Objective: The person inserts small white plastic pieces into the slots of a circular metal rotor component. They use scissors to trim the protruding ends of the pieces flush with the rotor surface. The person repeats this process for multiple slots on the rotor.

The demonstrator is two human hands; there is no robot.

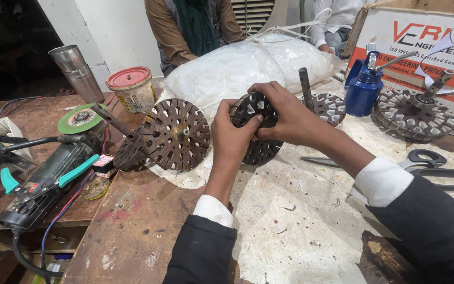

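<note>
Both my hands hold a dark round slotted metal core (258,129) upright over the paper-covered bench. My left hand (232,138) grips its left edge, thumb on the face. My right hand (285,113) wraps over its top and right side, fingers pressing into the slots, where pale strips sit. A rusty slotted core on a shaft (177,134) leans just left of my left hand.
An angle grinder (48,171) lies at the left beside a red-lidded tin (131,88) and steel cups (77,71). A white stuffed bag (248,66), blue oil can (364,87), two more cores (413,113), scissors (434,165) and a cardboard box (421,37) sit behind and right. Two people sit opposite.
</note>
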